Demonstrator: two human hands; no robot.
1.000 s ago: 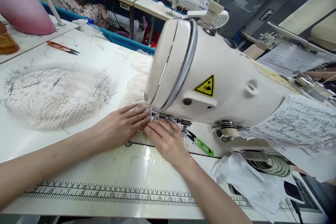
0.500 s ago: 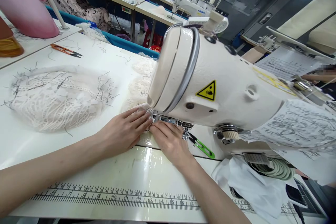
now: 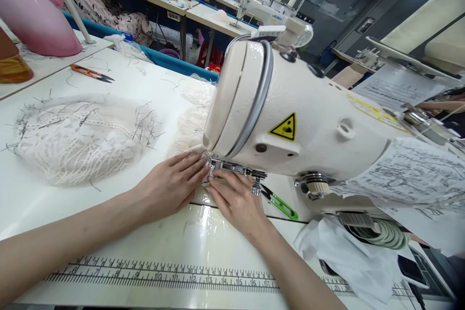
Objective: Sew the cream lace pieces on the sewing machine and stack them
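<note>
- Spanning the right half of the table: cream sewing machine, head overhanging both hands.
- Heaped near the table's left edge: a pile of white lace pieces with dark thread ends, seemingly finished; a smaller heap behind the needle, close to the far edge.
- Judged midway: one lace strip under the presser foot, seam apparently not yet run out.
- Left hand flat, fingers together, pressing the strip just left of the foot.
- Right hand flat in front, fingertips pinning the strip's near edge.
- Green thread snips lying just right of that hand, untouched.
- Against the earlier frame: right fingertips nudged slightly nearer the foot, otherwise much the same.
</note>
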